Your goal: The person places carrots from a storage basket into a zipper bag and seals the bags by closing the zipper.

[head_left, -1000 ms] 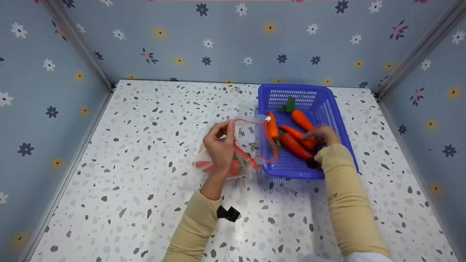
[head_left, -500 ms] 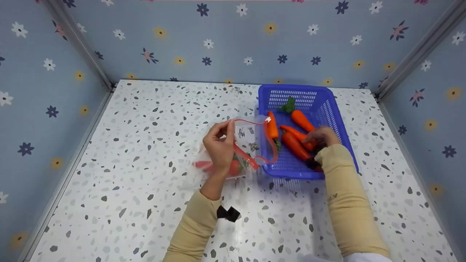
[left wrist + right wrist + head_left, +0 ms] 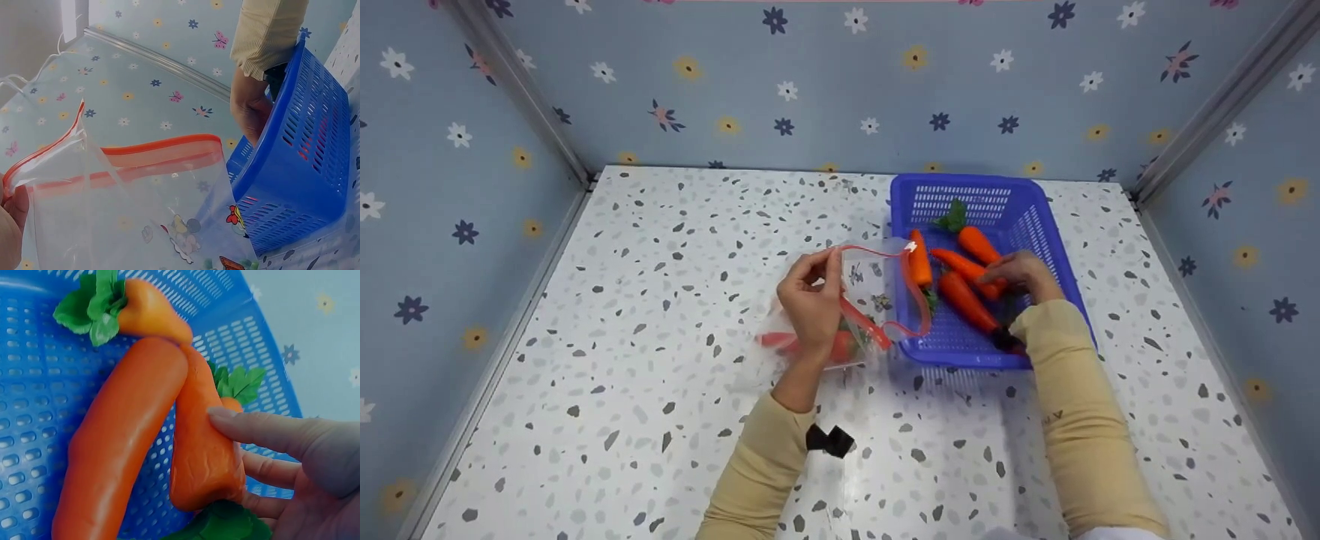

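Note:
My left hand pinches the edge of a clear zip bag with a red seal strip, its mouth spread toward the basket. Red vegetables show through the bag, partly behind the hand. Inside the blue basket, my right hand grips an orange carrot with green leaves, thumb on one side and fingers on the other. Beside it lies a long, smooth red-orange vegetable, its kind unclear. Another carrot lies by the basket wall.
A carrot with a leafy top lies toward the back of the basket. The speckled white table is bounded by flowered walls. A small black object shows beside the left sleeve.
The right hand has shifted slightly toward the back of the basket, and the carrot in it has moved with it, away from the red-orange vegetable. The left hand and bag stay put.

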`<state>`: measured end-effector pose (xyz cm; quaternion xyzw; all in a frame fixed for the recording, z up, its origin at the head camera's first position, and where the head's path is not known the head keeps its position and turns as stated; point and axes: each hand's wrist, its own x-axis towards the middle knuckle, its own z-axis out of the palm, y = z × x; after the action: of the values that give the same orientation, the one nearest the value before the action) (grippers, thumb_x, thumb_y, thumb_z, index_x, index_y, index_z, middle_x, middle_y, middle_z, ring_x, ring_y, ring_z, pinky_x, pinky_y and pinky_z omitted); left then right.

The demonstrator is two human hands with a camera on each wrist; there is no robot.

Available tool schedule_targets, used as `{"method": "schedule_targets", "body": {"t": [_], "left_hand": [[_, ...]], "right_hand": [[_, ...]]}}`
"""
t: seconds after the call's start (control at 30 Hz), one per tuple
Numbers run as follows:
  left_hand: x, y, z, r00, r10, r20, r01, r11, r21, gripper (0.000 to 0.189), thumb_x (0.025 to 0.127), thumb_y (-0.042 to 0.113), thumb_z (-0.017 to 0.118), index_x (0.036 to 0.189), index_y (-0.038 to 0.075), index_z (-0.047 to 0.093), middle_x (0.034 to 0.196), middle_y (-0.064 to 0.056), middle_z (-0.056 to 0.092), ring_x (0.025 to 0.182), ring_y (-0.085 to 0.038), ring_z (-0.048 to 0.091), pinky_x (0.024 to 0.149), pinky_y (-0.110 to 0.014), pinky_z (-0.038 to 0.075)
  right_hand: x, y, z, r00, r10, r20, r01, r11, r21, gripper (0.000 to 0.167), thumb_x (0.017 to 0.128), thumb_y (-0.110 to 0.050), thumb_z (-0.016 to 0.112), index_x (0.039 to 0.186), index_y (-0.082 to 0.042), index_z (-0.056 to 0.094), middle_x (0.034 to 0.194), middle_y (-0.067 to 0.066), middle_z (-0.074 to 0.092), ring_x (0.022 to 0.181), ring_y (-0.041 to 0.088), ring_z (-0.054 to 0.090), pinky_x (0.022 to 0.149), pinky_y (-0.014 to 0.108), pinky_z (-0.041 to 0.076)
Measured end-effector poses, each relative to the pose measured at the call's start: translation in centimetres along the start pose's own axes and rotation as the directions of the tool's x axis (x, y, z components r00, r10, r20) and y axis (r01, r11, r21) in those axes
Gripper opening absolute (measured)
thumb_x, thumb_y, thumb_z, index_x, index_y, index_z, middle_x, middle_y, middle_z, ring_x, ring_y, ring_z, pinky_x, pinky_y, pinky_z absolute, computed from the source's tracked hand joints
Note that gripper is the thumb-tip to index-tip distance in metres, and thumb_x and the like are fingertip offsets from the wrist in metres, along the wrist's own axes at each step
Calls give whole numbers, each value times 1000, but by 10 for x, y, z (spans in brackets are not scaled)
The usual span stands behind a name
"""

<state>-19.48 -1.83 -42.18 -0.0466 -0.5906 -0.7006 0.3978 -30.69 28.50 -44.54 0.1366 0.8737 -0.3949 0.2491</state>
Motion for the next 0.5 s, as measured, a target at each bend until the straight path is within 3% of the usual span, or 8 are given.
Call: {"method": "schedule_targets", "body": {"t": [0.13, 0.2, 0.37, 0.5], "left_hand": [[-3, -35, -3, 1000, 28, 2, -28, 1000, 12, 9, 81, 12, 65, 86, 5, 69, 70, -4, 60, 54, -12, 50, 42, -19, 40], [-3, -31, -2, 1000, 18, 2, -18, 1000, 7, 9, 81, 12, 65, 85, 5, 69, 70, -5, 61, 55, -13, 50, 43, -19, 40], [0, 8, 1, 1000, 7, 6, -6, 1000, -23, 10, 80, 6, 64, 83, -3, 67, 68, -8, 60, 56, -14, 49, 44, -19, 40], [2, 17, 3, 1000, 0, 2, 0, 1000, 2, 7, 80, 0, 62, 81, -6, 66, 67, -8, 59, 56, -12, 49, 45, -18, 41]], "right_hand": [[-2, -7, 0, 1000, 7, -14, -7, 1000, 0, 53, 72, -23, 73, 115, 1, 53, 102, 6, 48, 87, 19, 48, 84, 33, 43], [-6, -10, 0, 1000, -13, -28, 13, 1000, 1, 54, 72, -23, 73, 116, 2, 53, 106, 9, 47, 89, 21, 46, 83, 32, 43], [-20, -18, -2, 990, -127, -64, 123, 990, -65, 57, 73, -28, 73, 116, 4, 54, 107, 15, 52, 84, 20, 49, 74, 27, 44], [-34, -26, -3, 977, -200, -73, 194, 977, -86, 57, 74, -30, 72, 116, 4, 54, 113, 22, 54, 88, 23, 52, 78, 31, 46]]}}
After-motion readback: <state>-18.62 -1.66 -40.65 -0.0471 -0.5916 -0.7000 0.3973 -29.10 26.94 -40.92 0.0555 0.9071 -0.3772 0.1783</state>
